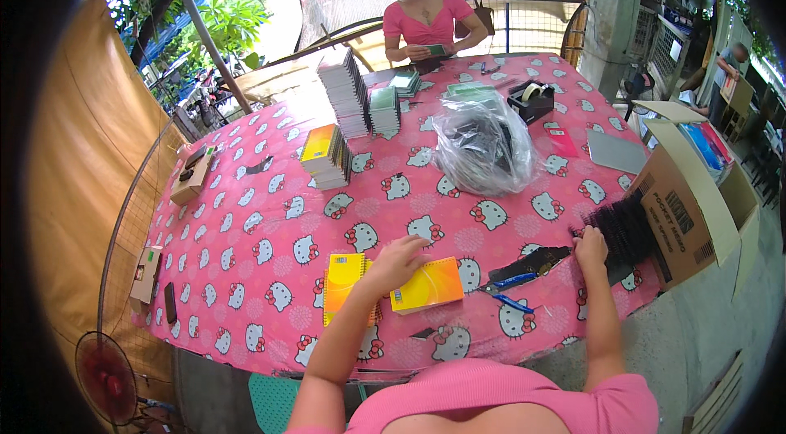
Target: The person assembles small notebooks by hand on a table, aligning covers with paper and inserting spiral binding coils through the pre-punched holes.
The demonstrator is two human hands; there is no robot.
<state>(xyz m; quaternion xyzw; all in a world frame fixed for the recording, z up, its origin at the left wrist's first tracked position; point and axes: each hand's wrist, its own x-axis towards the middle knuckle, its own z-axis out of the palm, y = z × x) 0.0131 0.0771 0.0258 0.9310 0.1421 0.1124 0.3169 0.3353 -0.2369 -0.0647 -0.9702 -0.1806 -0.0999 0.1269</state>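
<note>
Tablecloth (270, 264): pink ground, repeated white cat faces with red bows, pale pink burst motifs between. Near edge, about mid-length: notepads (434, 285), yellow with orange swirls. Toward near right corner: pliers (516, 279), blue handles. Right edge: wire coils (624, 225), black; carton (684, 196), brown, dark print. Toward far edge: tape dispenser (536, 110), black. At far edge: person's top (450, 18), plain pink.

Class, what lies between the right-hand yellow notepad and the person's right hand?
In the head view, blue-handled pliers and a flat black piece lie there, on the pink tablecloth.
</note>
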